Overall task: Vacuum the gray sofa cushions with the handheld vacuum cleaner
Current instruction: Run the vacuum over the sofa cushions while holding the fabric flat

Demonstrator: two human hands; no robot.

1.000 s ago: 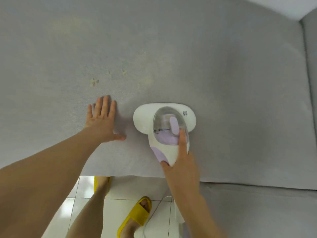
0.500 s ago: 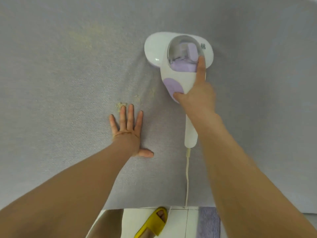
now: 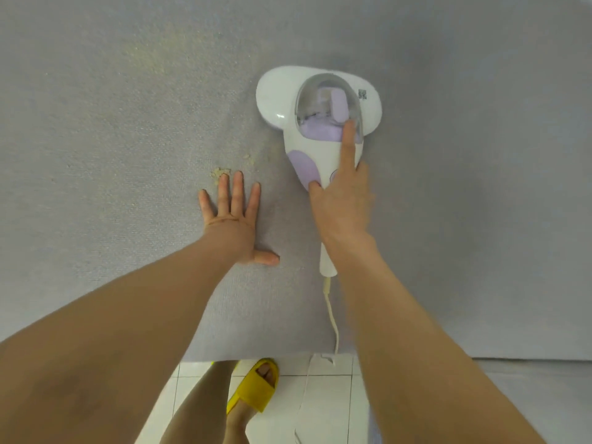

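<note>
Gripping the vacuum (image 3: 317,123) handle, right hand (image 3: 341,203) has its forefinger straight along the clear dust cup | left hand (image 3: 235,216) flat, fingers spread, pressing the cushion (image 3: 112,155) just left of the vacuum | crumbs (image 3: 219,172) at its fingertips | vacuum sits on the cushion, cord (image 3: 331,315) trailing to white floor tiles (image 3: 320,402) | yellow slipper (image 3: 253,389) below.

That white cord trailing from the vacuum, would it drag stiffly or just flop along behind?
Probably floppy: the cord snakes in loose curves across the sofa cushion and droops over its edge. It looks thin, so it should trail lightly behind the vacuum, though it might snag at that edge.
</note>
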